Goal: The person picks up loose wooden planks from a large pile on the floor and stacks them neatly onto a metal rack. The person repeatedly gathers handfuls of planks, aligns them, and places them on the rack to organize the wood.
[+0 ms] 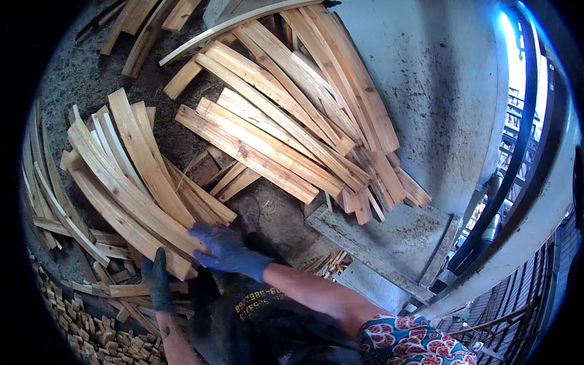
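A bundle of long wooden boards [134,182] lies fanned out at the left, its near ends coming up against my body. My left hand [158,277], in a dark glove, grips the lower edge near the ends, thumb up along the side. Across the same ends reaches my right hand [230,250] in a blue glove, its fingers curled over the upper side. The undersides of the boards, and part of the fingers, are hidden. Just ahead, a bigger stack of boards [261,143] rests partly against a pale metal surface [450,109].
Loose boards [58,182] lie along the far left edge. A heap of short wood offcuts [91,328] covers the lower left floor. More planks [146,30] lie at the top. To the right stand a metal ledge [389,243] and a dark hose [517,158].
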Demonstrator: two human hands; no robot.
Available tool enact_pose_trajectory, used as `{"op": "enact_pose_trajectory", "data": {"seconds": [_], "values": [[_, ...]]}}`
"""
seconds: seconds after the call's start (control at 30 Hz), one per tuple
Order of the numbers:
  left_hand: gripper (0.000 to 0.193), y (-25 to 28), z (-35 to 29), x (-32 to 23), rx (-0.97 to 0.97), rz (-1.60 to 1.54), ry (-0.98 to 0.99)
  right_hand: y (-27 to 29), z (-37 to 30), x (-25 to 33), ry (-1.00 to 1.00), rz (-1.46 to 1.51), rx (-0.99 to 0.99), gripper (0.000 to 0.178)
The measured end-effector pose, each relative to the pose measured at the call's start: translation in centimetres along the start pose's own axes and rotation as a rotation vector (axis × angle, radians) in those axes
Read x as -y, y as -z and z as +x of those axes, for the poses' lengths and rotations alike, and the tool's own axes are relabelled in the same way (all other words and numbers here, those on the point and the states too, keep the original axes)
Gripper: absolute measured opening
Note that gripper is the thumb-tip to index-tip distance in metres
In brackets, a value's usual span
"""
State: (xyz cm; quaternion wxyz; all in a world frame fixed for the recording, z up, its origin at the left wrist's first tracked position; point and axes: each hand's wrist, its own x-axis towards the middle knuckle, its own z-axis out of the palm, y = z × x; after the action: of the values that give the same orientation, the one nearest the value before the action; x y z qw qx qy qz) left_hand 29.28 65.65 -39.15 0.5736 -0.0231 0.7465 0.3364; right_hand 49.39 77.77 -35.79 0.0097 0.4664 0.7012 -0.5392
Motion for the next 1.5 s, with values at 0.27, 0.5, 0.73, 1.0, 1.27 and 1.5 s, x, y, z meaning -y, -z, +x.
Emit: {"op": "enact_pose_trajectory", "data": {"seconds": [0.27,0.5,0.73,1.0,1.27,1.5], "values": [[0.049,-9.5,-4.0,-2.3,-0.116,0.008,-0.332,23.0,-6.4,-10.8,-0.120,-0.971,-0.534,0.064],[0.046,-26.4,2.1,5.1,0.483,0.215,-0.653,23.5,-7.8,-12.3,-0.429,-0.792,-0.209,0.082],[0.039,-29.6,1.2,4.2,0.575,-0.759,0.484,15.4,-7.8,-13.9,-0.298,-0.350,-0.158,0.060],[0.042,-29.6,1.7,2.7,0.571,-0.398,0.244,16.7,-5.8,-17.3,-0.634,0.247,-0.216,0.069],[0.050,-25.8,-2.3,0.8,0.334,-0.627,0.154,10.7,-5.0,-9.8,-0.561,0.577,-0.147,0.033],[0.045,-13.5,-8.0,-4.7,0.434,-0.457,0.249,8.4,-8.4,0.8,-0.756,0.829,0.081,0.035]]}}
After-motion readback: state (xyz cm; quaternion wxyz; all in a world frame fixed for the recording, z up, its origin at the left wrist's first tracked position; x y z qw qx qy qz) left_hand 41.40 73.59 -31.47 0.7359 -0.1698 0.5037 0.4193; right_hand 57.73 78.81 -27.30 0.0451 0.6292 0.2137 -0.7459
